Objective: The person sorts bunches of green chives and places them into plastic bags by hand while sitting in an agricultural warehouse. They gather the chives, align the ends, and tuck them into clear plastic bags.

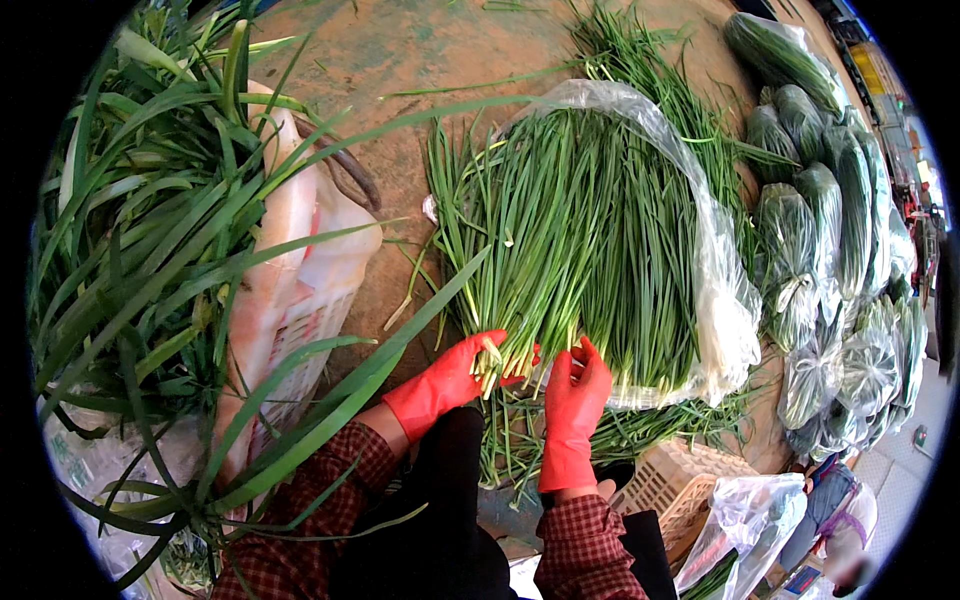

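Note:
My left hand (450, 378), in a red rubber glove, is closed round the pale cut ends of a bunch of Chinese chives (525, 290). Some of its fingers are hidden behind the stems. Just to the right, my right hand (576, 400), also red-gloved, is raised at the stem ends. Its thumb and fingers look slightly apart, with nothing plainly held. A broad layer of chives (640, 230) lies past both hands, stem ends toward me. Clear plastic sheeting or a bag (725, 270) edges that layer at the far side and right.
A pale plastic crate (300, 270) heaped with long green leaves (150, 230) stands at left; some leaves hang over my left arm. Bagged green bundles (820, 230) are stacked at right. A beige basket (670, 480) is at lower right, near another person (835, 515). Loose chives (650, 425) litter the surface.

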